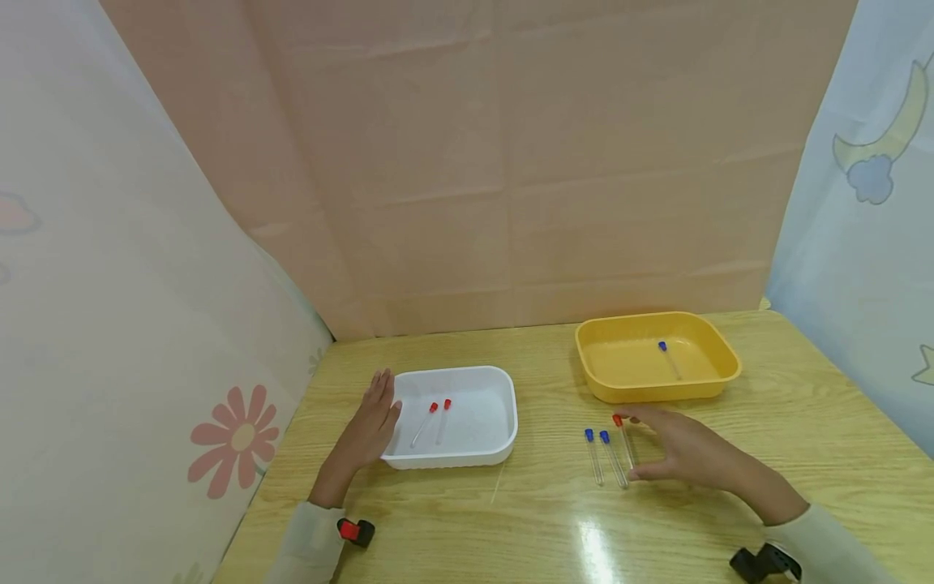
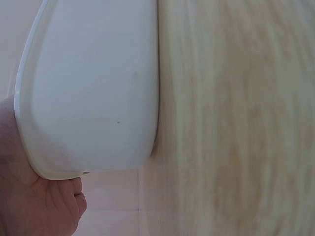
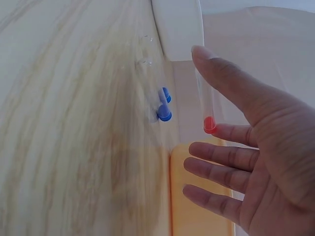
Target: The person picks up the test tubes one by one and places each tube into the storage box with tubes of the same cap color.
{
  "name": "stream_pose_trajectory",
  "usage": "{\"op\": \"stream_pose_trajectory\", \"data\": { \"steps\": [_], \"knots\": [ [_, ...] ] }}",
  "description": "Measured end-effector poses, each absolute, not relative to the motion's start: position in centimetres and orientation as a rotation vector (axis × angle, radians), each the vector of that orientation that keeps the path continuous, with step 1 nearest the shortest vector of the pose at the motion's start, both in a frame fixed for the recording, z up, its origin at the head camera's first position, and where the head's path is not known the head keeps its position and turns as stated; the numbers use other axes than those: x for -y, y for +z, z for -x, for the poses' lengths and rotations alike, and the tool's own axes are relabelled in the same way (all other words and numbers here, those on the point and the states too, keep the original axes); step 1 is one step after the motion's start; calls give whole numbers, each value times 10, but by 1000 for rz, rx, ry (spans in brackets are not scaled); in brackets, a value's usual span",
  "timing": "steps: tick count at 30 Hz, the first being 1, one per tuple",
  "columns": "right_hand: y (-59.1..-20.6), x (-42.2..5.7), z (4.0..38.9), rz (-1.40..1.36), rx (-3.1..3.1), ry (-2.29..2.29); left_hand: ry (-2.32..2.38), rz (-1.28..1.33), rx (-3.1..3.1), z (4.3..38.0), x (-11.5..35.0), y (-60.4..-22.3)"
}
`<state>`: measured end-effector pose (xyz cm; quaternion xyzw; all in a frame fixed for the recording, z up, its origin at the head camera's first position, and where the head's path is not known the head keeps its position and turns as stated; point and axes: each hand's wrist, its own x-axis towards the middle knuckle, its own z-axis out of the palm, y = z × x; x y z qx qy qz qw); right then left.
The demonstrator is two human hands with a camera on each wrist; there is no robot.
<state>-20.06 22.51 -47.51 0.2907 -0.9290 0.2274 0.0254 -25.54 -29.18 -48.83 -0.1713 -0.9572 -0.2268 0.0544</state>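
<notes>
My right hand [image 1: 682,450] holds a clear test tube with a red cap [image 1: 618,420] lengthwise between thumb and index finger. In the right wrist view the red cap [image 3: 209,125] touches the index fingertip, while the other end is at the thumb [image 3: 226,78]. The remaining fingers are spread. Beside it on the table lie two test tubes with blue caps, one on the left [image 1: 589,435] and one nearer the hand [image 1: 605,437]. My left hand [image 1: 368,426] rests against the left rim of a white tray [image 1: 503,438], fingers extended. Two red-capped test tubes [image 1: 425,424] lie inside that tray.
A yellow tray [image 1: 594,381] stands behind the right hand, with one blue-capped test tube [image 1: 663,347] in it. The wooden table [image 1: 467,519] meets a brown backdrop [image 1: 438,203] at the back and patterned sheets at both sides.
</notes>
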Motion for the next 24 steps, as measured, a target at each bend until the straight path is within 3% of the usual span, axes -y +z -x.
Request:
{"op": "stream_pose_trajectory", "data": {
  "steps": [24],
  "knots": [
    [-453,-198,187,-1027,2779,926,-697,513,2913,254,291,-487]
  ]
}}
